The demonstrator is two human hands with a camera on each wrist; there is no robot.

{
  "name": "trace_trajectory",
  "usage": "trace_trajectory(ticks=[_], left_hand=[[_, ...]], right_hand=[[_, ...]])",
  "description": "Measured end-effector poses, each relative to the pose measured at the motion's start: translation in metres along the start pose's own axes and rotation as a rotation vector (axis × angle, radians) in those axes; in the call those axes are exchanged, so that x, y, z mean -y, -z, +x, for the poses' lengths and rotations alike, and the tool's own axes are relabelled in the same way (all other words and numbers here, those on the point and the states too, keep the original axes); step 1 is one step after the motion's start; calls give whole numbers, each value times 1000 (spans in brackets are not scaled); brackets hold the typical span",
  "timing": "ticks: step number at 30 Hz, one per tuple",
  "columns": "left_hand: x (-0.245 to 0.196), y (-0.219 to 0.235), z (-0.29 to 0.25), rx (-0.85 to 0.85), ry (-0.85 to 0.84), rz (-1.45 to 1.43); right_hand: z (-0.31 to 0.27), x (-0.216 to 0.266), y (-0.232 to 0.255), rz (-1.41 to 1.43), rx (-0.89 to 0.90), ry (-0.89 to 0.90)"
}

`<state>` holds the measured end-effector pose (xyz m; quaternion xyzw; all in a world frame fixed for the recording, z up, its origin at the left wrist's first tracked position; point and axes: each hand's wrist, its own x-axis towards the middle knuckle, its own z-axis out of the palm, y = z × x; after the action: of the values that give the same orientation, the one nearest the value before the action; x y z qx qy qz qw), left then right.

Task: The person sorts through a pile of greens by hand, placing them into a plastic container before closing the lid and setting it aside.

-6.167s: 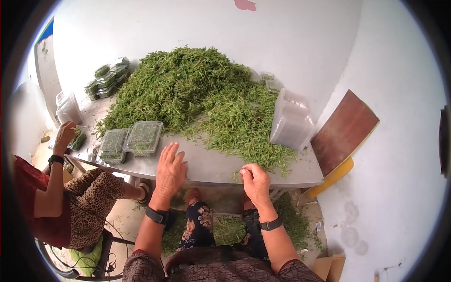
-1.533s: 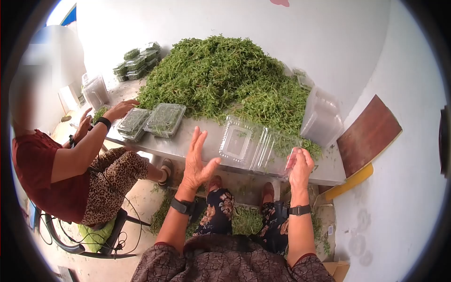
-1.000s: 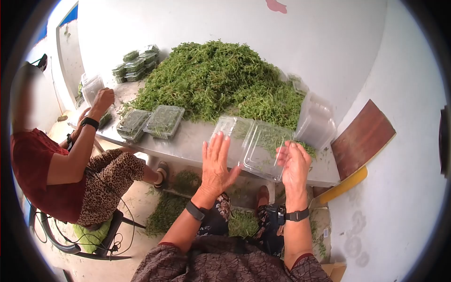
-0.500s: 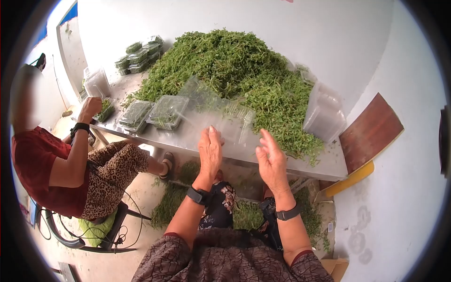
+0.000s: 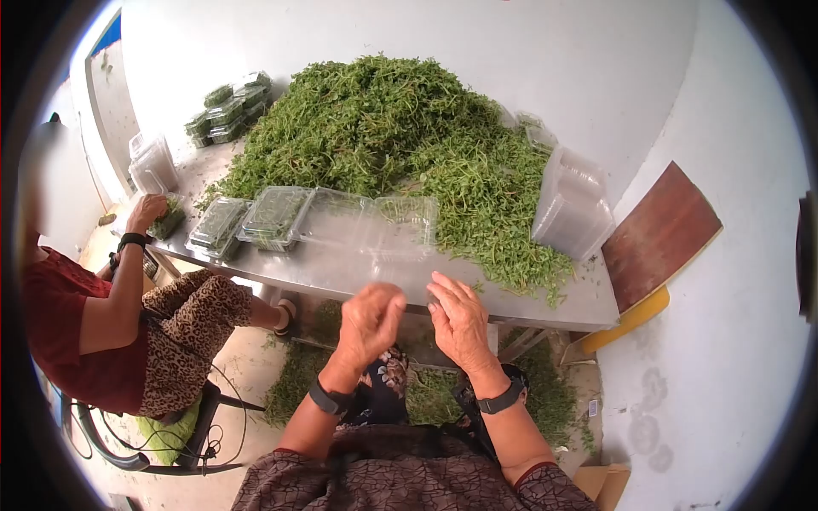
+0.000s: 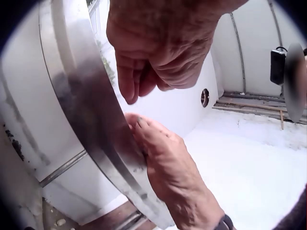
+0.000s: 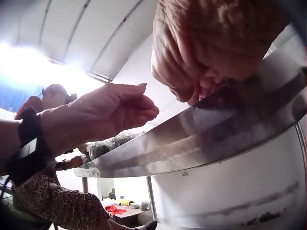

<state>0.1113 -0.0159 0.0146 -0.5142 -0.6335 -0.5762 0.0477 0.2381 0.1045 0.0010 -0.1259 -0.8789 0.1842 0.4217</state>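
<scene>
Over the table's front edge my left hand is raised, blurred, its fingers loosely curled with nothing seen in them. Close beside it my right hand has its fingers relaxed and partly extended, and it also shows nothing held. An unfolded clear plastic clamshell container lies on the metal table beyond both hands. At its left stand two closed clamshells filled with greens. Behind them rises a large heap of leafy green stems, spreading to the right.
Nested clear containers stand at the table's right end, by a leaning brown board. More filled boxes are stacked at the back left. A seated person works on the left. Loose greens lie on the floor.
The clear clamshell, earlier gripped in the right hand, was set down and now lies unfolded beside the filled boxes. Both hands have drawn back toward the body and the left fingers have curled.
</scene>
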Motion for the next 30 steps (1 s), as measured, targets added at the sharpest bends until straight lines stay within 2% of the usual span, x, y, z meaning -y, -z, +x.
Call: trace_trajectory(ticks=[1,3,4,6,7,9,11,12,14,17,19,21,23,24,25,27,28,30], left_hand=[[-6,0,-6,149,15,-95],[-4,-3,-13,448,-122,-148],[-1,-6,-20,434,-121,-158],[12,-16,-34,787,-68,-171],[20,-20,-40,770,-70,-184],[40,-26,-51,822,-9,-151],[61,-26,-60,790,-6,-77],[72,-25,-65,767,-11,-41],[92,-26,-76,741,-14,-19],[114,-29,-95,729,34,119],[123,-32,-101,601,-102,70],[118,-31,-97,586,-60,101],[117,-31,-92,570,-23,140],[118,-32,-92,597,-9,162],[119,-32,-91,626,5,184],[117,-32,-88,639,33,209],[116,-33,-87,654,57,234],[116,-33,-86,656,54,241]], right_hand=[[0,0,1,2,17,14],[2,-2,7,1,75,23],[4,-3,11,5,128,29],[10,-8,19,59,161,-14],[15,-10,24,124,179,-66],[33,-15,42,37,181,-51],[55,-24,58,-159,163,-95],[68,-27,64,-172,177,-90],[93,-36,73,-309,205,-204],[125,-61,72,-377,279,-206],[146,-73,65,-416,327,-197],[164,-87,56,-454,372,-190],[181,-100,46,-460,463,-259],[189,-101,41,-468,503,-329],[194,-104,37,-466,506,-326],[201,-112,29,-593,622,-372],[196,-119,25,-676,586,-301],[201,-124,23,-762,606,-281]])
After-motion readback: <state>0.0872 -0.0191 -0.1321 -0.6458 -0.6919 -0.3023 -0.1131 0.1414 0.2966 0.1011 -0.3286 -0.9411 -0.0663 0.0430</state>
